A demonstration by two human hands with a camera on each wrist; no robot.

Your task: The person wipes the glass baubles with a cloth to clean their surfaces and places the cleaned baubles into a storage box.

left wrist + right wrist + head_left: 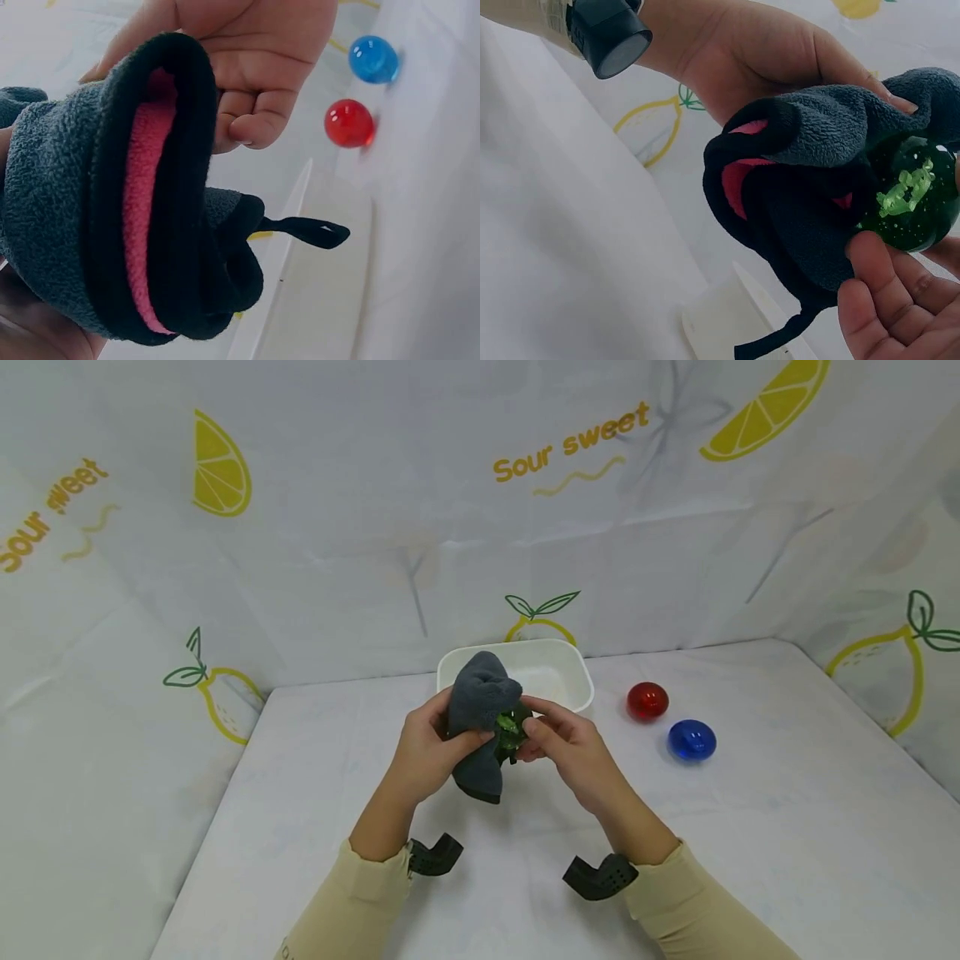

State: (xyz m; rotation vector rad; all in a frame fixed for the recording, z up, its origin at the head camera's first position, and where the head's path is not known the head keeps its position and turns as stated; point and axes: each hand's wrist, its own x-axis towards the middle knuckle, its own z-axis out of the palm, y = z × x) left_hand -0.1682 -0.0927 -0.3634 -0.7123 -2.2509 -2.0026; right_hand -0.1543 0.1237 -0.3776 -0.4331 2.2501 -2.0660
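In the head view my left hand point(427, 752) grips a folded grey-blue towel point(480, 689), thumb on its near side. The towel has black edging, a pink inner side and a black hanging loop point(315, 231). My right hand point(573, 747) holds a dark green transparent ball point(510, 731) against the towel's right side. In the right wrist view this ball point(911, 191) has light green flecks inside and touches the cloth. The right fingers point(874, 262) are curled at its lower side, and part of that hand is cut off by the frame.
Behind the hands stands a white rectangular basin point(558, 672), partly hidden by the towel. To the right, a red transparent ball point(647, 702) and a blue one point(692, 741) lie on the white-covered table point(787, 827). A lemon-print cloth point(337, 568) hangs behind.
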